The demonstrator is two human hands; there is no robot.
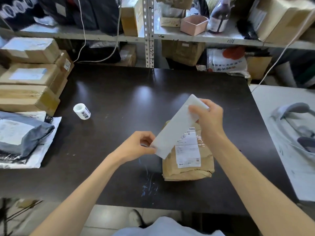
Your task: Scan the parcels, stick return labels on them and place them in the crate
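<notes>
A brown paper-wrapped parcel with a white shipping label lies on the dark table, right of centre. Above it I hold a long white strip of label backing, slanted from lower left to upper right. My left hand pinches the strip's lower end. My right hand grips its upper end. A small roll of return labels with black print stands on the table to the left, apart from both hands.
Cardboard boxes are stacked at the table's left edge, with grey and white poly-bag parcels in front of them. A white surface with a grey object lies to the right. Shelves with boxes and bags stand behind.
</notes>
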